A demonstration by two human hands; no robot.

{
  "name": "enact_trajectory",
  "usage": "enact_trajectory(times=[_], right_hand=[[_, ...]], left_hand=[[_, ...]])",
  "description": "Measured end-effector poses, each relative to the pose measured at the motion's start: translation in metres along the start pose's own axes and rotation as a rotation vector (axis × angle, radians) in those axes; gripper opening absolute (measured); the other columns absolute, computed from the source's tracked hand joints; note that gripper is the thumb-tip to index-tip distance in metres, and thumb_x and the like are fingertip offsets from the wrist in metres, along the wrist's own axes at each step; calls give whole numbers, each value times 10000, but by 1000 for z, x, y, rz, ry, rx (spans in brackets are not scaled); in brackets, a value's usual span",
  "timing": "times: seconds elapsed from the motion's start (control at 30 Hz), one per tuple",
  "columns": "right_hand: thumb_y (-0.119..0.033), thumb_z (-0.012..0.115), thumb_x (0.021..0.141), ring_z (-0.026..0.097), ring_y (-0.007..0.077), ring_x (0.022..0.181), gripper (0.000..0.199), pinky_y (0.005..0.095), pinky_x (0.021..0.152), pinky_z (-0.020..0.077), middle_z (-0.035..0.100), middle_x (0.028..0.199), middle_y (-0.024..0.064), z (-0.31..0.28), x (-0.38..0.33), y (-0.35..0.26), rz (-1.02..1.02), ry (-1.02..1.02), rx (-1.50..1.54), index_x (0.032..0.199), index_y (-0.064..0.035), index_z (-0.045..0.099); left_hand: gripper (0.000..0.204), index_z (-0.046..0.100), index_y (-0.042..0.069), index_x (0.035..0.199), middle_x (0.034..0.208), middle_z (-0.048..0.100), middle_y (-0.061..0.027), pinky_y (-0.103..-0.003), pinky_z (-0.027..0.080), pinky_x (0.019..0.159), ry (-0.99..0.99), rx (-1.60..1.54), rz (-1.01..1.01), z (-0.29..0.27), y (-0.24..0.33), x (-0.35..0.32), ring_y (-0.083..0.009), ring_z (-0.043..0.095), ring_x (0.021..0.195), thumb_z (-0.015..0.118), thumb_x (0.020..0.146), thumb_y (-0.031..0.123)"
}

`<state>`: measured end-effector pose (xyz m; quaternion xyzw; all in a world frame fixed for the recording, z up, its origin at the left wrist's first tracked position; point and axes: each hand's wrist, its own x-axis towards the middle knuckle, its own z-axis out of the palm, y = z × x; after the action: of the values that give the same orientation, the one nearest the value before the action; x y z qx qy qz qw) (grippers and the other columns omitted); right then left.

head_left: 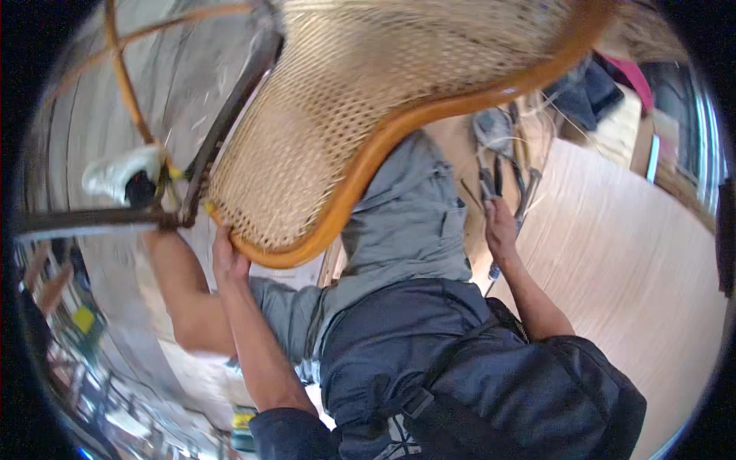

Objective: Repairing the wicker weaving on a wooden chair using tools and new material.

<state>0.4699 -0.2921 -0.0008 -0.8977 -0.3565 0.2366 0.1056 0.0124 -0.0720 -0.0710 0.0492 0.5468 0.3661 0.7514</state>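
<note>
Cane panel slants up rightward from the nearer left hand, which clasps its lower corner; right hand, well apart, touches tools, grip unclear.

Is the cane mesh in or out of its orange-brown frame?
In: the cane mesh meets the orange-brown frame along the curved lower edge, near where the left hand touches it.
</note>
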Motion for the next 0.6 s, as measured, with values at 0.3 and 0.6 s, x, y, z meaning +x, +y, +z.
enact_trajectory(times=[0.3, 0.6], right_hand=[[-148, 513, 901, 559, 334, 813, 169, 377, 749, 444, 578, 869, 158, -40, 18, -15, -339, 276, 152, 942, 1, 582], [-206, 553, 888, 591, 183, 754, 226, 289, 694, 459, 621, 823, 108, -79, 207, -31, -122, 654, 747, 972, -9, 625]], left_hand=[[416, 412, -18, 1283, 1280, 501, -146, -409, 376, 1032, 76, 132, 20, 26, 2, -9, -274, 496, 1165, 444, 938, 212], [469, 431, 21, 1301, 1317, 479, -142, -445, 360, 1040, 15, 132, -53, 14, -1, 5, -293, 467, 1198, 437, 935, 314]])
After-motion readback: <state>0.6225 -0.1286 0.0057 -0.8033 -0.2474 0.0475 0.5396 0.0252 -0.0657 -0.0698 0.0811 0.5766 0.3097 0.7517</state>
